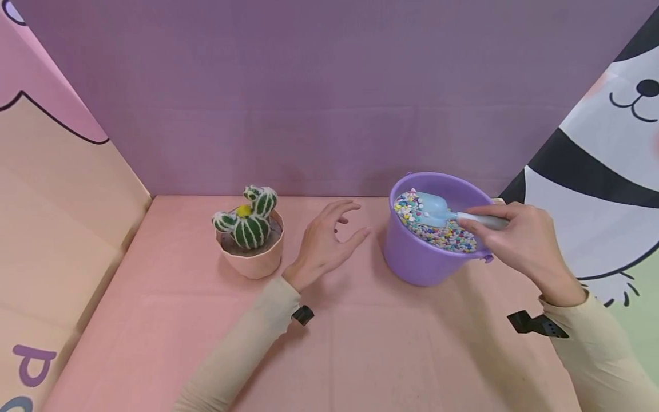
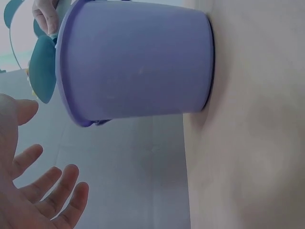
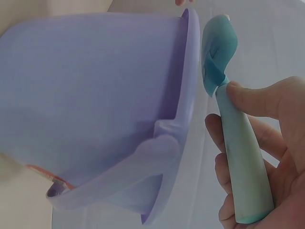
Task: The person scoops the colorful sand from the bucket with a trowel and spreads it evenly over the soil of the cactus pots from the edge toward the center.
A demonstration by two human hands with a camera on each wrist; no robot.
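Observation:
My right hand grips the pale handle of a blue scoop, with the thumb pressed along its neck. The scoop's head hangs just above the rim of a purple bucket, and small multicoloured beads show at its front edge. More beads lie inside the bucket. To the bucket's left, my left hand is held over the table with nothing in it, its fingers spread and loosely bent. In the left wrist view the scoop's head stands out past the bucket's rim.
A potted cactus with a yellow flower stands in a peach pot left of my left hand. The pink-covered table meets a purple backdrop. Printed panels line both sides, a panda panel on the right.

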